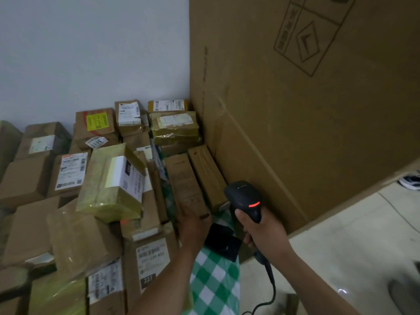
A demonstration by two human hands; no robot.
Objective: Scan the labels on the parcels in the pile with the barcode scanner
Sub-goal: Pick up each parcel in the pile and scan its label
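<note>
Many taped cardboard parcels lie piled on checked cloth. Right hand grips the black plastic barcode scanner beside a tall corrugated box; left hand touches a long carton, grip unclear.

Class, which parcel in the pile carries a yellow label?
The brown box at the pile's far end, with a red stripe; the other shipping labels in view look white.

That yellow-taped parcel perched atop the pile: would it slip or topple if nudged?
Probably. The yellow-taped parcel lies tilted on the boxes beneath, so a nudge may slide it. Its glossy tape looks slippery. Its crisp edges suggest a stiff box, not a floppy bag.
</note>
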